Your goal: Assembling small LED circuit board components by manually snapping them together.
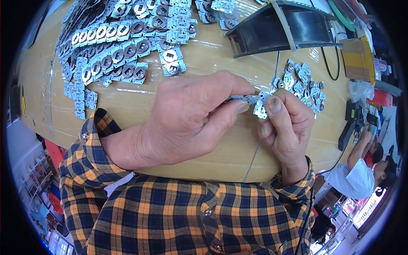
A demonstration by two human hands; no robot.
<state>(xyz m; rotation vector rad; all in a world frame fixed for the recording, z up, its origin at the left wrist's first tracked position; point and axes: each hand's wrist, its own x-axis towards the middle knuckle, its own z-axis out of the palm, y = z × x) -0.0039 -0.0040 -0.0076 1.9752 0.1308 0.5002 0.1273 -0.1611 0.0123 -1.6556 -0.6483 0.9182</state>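
Note:
My left hand (191, 117) pinches a narrow strip of small circuit boards (250, 99) between thumb and index finger. At the strip's other end, my right hand (289, 123) grips a pale board (260, 111) between its thumb and curled fingers. Both hands are closed and close together over the table's near half. My fingers cover much of the strip, so whether the end board is still joined to it I cannot tell. Just beyond my right hand lies a small heap of loose boards (302, 83), some with round metal coin-cell holders.
Joined strips of similar boards (117, 53) are heaped at the far left of the brown table (204, 170). A curved black frame (272, 32) stands at the far right, beside a black cable (335, 72) and a cardboard box (356, 59). Another person (359, 180) sits at right.

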